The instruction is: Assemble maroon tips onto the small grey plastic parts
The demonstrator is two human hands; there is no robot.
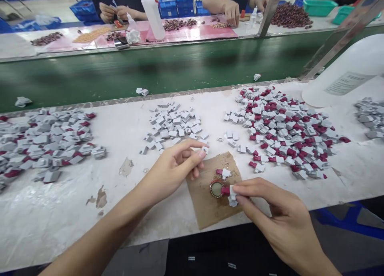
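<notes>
My left hand [183,160] pinches a small light-grey plastic piece [205,149] between thumb and index finger, just above the back edge of a brown cardboard square [207,204]. In my right hand [270,208] is a grey-and-maroon plastic part [225,191], its maroon end over a round bottle cap [215,189] on the cardboard. Whether the end touches what is in the cap, I cannot tell. Another grey-and-maroon part [223,173] lies behind the cap. A further grey part [233,201] sits below my right fingertips, partly hidden.
Loose grey pieces [175,122] lie in a heap beyond my left hand. Grey-and-maroon parts form piles at right [285,128] and left [45,140]. A large white bottle [345,76] leans at the right. Past the green belt [126,74], people work at another table.
</notes>
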